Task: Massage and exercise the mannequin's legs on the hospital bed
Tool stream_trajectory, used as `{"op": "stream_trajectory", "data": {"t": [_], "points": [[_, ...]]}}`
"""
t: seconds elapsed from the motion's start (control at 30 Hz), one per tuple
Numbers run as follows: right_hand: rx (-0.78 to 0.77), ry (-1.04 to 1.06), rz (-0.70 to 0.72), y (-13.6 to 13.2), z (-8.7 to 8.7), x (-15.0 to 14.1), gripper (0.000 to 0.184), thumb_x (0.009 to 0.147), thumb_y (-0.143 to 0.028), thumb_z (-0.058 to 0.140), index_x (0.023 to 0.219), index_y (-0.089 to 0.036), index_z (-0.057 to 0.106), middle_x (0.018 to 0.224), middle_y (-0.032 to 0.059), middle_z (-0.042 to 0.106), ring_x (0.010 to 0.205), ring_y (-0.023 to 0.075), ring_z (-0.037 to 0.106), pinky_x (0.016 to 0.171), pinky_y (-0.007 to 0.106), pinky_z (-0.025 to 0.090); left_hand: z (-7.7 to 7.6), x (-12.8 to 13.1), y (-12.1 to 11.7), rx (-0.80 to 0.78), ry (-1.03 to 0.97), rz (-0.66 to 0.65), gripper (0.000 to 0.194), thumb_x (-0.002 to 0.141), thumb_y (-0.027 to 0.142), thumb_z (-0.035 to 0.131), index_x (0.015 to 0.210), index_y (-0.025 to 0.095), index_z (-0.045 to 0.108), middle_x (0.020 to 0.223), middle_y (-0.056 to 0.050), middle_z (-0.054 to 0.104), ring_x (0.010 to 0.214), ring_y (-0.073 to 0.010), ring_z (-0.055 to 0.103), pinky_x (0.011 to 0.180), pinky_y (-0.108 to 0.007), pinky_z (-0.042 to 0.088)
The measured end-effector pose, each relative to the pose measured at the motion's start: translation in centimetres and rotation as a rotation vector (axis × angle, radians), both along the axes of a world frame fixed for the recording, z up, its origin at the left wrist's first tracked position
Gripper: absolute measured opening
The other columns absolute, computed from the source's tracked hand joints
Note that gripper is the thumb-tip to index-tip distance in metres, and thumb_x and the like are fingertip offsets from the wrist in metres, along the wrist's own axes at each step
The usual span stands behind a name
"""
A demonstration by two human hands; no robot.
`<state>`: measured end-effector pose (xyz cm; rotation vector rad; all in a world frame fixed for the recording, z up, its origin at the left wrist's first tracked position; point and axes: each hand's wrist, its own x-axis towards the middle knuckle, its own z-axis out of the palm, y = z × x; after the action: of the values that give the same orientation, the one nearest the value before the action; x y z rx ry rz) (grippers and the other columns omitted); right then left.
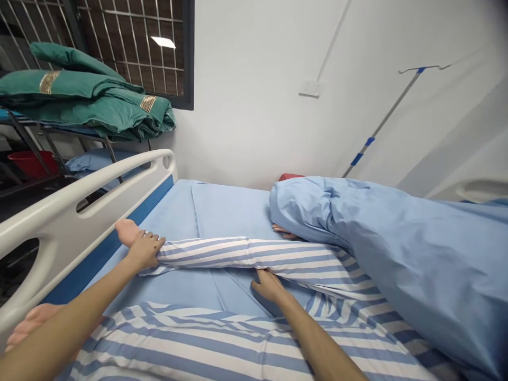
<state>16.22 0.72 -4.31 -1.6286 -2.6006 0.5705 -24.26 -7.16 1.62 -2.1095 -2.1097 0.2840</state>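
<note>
Two legs in blue-and-white striped trousers lie on the light blue bed sheet. My left hand is closed over the ankle of the farther leg, just above its bare foot. At about the knee of the same leg, my right hand has its fingers tucked under the trouser leg, partly hidden, with the thumb on the near side. The nearer leg runs below my arms; its bare foot is partly behind my left forearm.
A light blue quilt covers the upper body; a hand shows at its edge. The cream bed end board stands left. Folded green bedding lies beyond it. An IV pole leans by the white wall.
</note>
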Motion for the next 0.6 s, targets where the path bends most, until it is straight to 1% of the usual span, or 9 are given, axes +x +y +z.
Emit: {"op": "stream_trajectory", "data": {"t": [0.17, 0.3, 0.4, 0.5, 0.6], "points": [[-0.005, -0.072, 0.013, -0.1, -0.3, -0.2, 0.056, 0.074, -0.030, 0.044, 0.125, -0.009, 0.040, 0.125, 0.0171, 0.047, 0.116, 0.0255, 0.042, 0.092, 0.030, 0.030, -0.6, -0.7, 0.3, 0.038, 0.042, -0.082, 0.046, 0.060, 0.023, 0.057, 0.105, 0.016, 0.053, 0.101, -0.014, 0.058, 0.095, -0.0274, 0.049, 0.087, -0.043, 0.023], [-0.060, -0.172, 0.053, -0.5, -0.2, -0.5, 0.048, 0.080, -0.034, 0.037, 0.117, -0.006, 0.049, 0.119, 0.0191, 0.052, 0.112, 0.0266, 0.046, 0.092, 0.032, 0.030, -1.0, -0.9, 0.4, 0.063, 0.088, -0.095, 0.044, 0.063, 0.012, 0.055, 0.106, 0.017, 0.052, 0.102, -0.014, 0.058, 0.095, -0.0276, 0.049, 0.088, -0.045, 0.021], [-0.067, -0.205, 0.066, -0.9, -0.3, -0.6, 0.046, 0.082, -0.035, 0.034, 0.112, -0.007, 0.054, 0.116, 0.0183, 0.055, 0.109, 0.0261, 0.049, 0.093, 0.033, 0.030, -1.0, -1.1, 0.3, 0.065, 0.104, -0.099, 0.037, 0.068, 0.008, 0.050, 0.104, 0.018, 0.054, 0.100, -0.013, 0.059, 0.095, -0.0260, 0.050, 0.090, -0.046, 0.020], [-0.058, -0.206, 0.085, -1.2, -0.4, -0.4, 0.048, 0.080, -0.034, 0.036, 0.116, -0.008, 0.052, 0.119, 0.0176, 0.054, 0.109, 0.0259, 0.050, 0.092, 0.032, 0.032, -1.0, -1.3, 0.3, 0.080, 0.113, -0.101, 0.030, 0.076, 0.009, 0.042, 0.101, 0.019, 0.056, 0.098, -0.011, 0.060, 0.093, -0.0242, 0.051, 0.090, -0.046, 0.020], [-0.065, -0.196, 0.114, -1.4, -0.4, 0.0, 0.055, 0.075, -0.035, 0.042, 0.123, -0.007, 0.046, 0.122, 0.0185, 0.050, 0.111, 0.0274, 0.048, 0.092, 0.033, 0.033, -1.1, -1.3, 0.2, 0.097, 0.148, -0.115, 0.031, 0.080, 0.009, 0.035, 0.101, 0.018, 0.057, 0.097, -0.013, 0.061, 0.093, -0.0248, 0.051, 0.089, -0.046, 0.021]]}}
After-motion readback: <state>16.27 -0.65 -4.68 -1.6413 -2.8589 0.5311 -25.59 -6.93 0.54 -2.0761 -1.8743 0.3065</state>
